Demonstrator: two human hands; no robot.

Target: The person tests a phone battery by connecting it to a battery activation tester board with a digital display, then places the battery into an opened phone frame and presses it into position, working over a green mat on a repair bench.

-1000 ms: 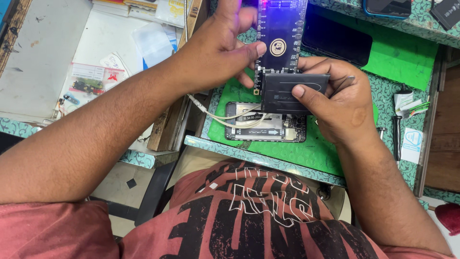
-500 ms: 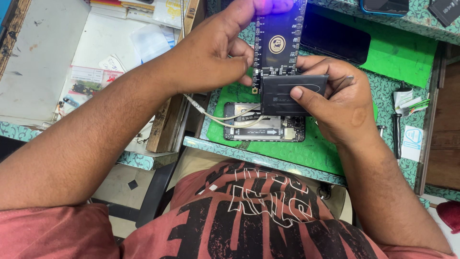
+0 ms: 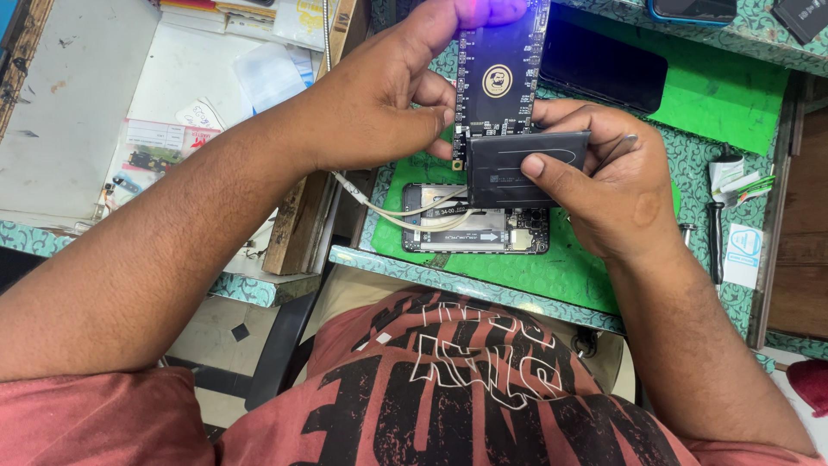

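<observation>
Right hand [image 3: 617, 194]: fingers clamped on a flat battery [image 3: 526, 168], thumb pressed on its near face, the other fingers wrapped behind its right edge. Left hand [image 3: 379, 103]: thumb and fingers closed together at the lower left edge of a long black circuit board [image 3: 500, 73], just where the battery's upper left corner meets it; fingertips at the top touch the board's end, which glows violet. The battery is dark grey, rectangular and thin, held level above the desk [image 3: 483, 289], its top edge touching the board's lower end. The board is narrow, stands lengthwise away from the person, and bears rows of small connectors and a round gold emblem. Beige cables [image 3: 388, 211] run from it down to the left. Directly beneath lies an opened phone [image 3: 474, 233] on a green mat [image 3: 561, 267]. Both forearms reach forward from a red printed shirt [image 3: 448, 388], wrists bent inward toward each other.
</observation>
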